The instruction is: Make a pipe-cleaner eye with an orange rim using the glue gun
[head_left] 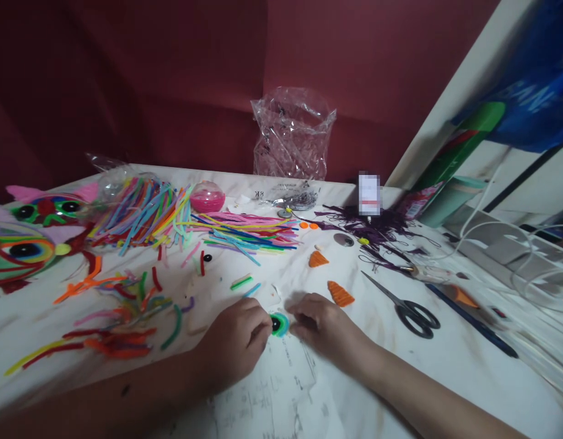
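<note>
Both hands rest low on the white table (446, 366), meeting at a small round coil (279, 324) of green and blue pipe cleaner with a black centre. My left hand (238, 341) is curled and pinches the coil's left edge. My right hand (324, 326) is curled too, with its fingertips pressed on the coil's right edge. Two orange ridged cone pieces (340, 293) lie just beyond my right hand. Short cut bits of pipe cleaner (125, 317) lie scattered left of my left hand.
A pile of coloured pipe cleaners (180, 222) spreads across the far middle, with a pink dome (208, 198) behind it. Finished owl-like faces (29, 235) sit far left. Black scissors (407, 308), a dark pen (473, 322), purple thread (377, 228) and a clear bag (293, 134) lie right and behind.
</note>
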